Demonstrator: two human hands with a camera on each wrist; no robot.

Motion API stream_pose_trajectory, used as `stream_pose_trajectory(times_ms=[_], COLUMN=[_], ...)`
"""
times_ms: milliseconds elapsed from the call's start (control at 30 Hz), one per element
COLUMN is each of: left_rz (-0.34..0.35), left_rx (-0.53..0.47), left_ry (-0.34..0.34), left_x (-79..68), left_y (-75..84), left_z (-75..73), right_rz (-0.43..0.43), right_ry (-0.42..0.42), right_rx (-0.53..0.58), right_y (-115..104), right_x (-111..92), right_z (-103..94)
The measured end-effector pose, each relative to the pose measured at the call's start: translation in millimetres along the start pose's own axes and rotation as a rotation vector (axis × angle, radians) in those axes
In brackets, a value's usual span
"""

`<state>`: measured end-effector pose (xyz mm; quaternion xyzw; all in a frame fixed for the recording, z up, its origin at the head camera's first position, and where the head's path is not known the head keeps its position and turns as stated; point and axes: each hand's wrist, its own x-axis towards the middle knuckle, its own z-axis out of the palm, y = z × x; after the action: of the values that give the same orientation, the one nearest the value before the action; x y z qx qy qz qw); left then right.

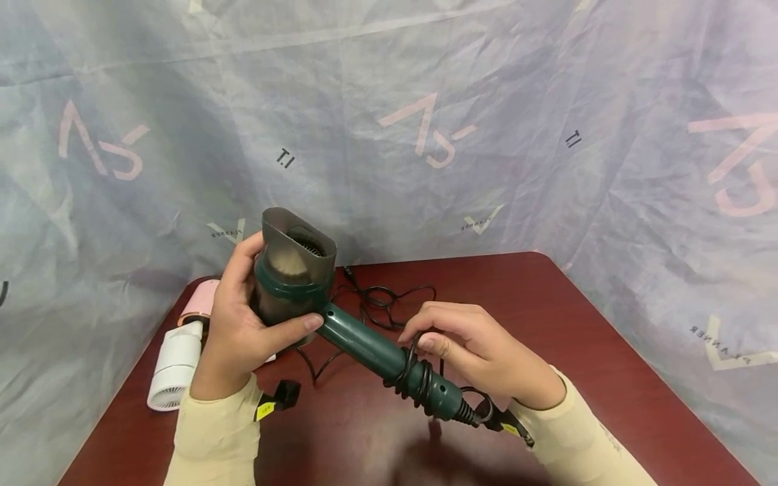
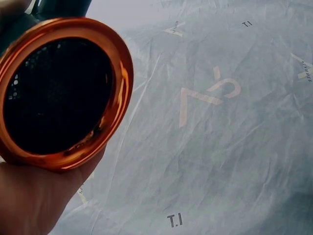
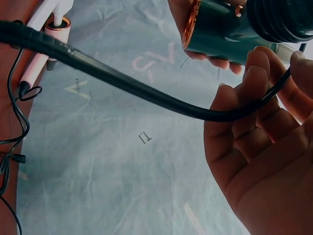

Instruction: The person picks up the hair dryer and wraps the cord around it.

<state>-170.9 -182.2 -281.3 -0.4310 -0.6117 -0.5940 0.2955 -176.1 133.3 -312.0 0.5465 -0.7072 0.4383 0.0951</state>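
Observation:
A dark green hair dryer (image 1: 361,344) with a smoky translucent nozzle (image 1: 292,260) is held up above the table, nozzle upward, handle slanting down to the right. My left hand (image 1: 237,331) grips its barrel, thumb near the handle joint. The left wrist view shows the copper-coloured rim (image 2: 126,78) round the dark rear end. Several turns of black cord (image 3: 161,100) are wrapped on the lower handle. Beside that wrap, my right hand (image 1: 471,344) pinches a stretch of cord between thumb and fingers; in the right wrist view the cord runs across the curled fingers.
On the left of the red-brown table (image 1: 516,297) lie a white hair dryer (image 1: 175,368) and a pink hair dryer (image 1: 200,302). A loose black cable (image 1: 389,295) coils near the back edge. Printed grey cloth (image 1: 365,101) hangs behind and along both sides.

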Motion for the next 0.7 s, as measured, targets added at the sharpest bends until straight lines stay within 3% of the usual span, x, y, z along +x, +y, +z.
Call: stream_pose_trajectory(times_ms=[500, 700], left_rz=[0.075, 0.093], left_rx=[-0.018, -0.062], left_ry=[0.055, 0.099], left_x=[-0.2, -1.1], left_y=[-5.1, -7.9], left_z=[4.7, 7.1], right_rz=[-0.062, -0.118], right_ry=[0.01, 0.049], right_rx=[0.026, -0.039], right_y=[8, 13], right_x=[0, 2], right_z=[-1.5, -1.0])
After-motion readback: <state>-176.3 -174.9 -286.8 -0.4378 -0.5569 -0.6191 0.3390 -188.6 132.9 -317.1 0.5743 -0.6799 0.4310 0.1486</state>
